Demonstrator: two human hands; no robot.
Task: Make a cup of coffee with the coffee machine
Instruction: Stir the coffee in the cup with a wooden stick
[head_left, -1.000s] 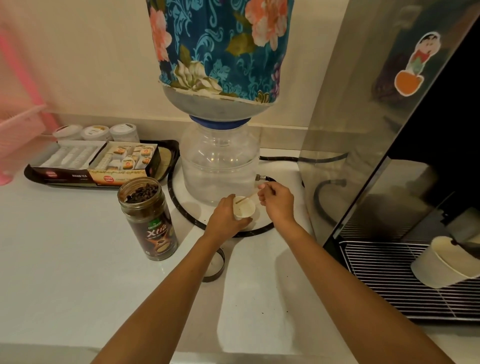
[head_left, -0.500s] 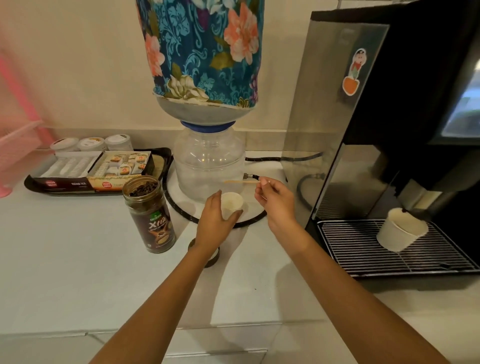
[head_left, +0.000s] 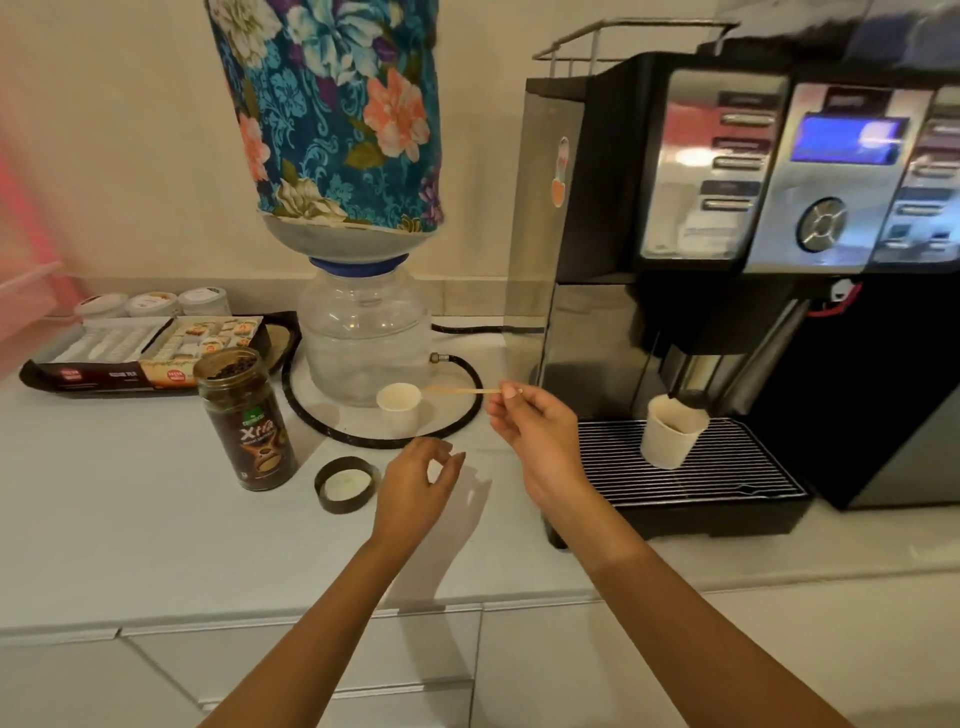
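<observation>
Our right hand pinches the wooden stirrer left of the coffee machine; our left hand hangs with loosely curled, unladen fingers. The paper cup sits under the machine's spout (contents unclear). Next, we judge: carry the stirrer rightward into that cup.
</observation>
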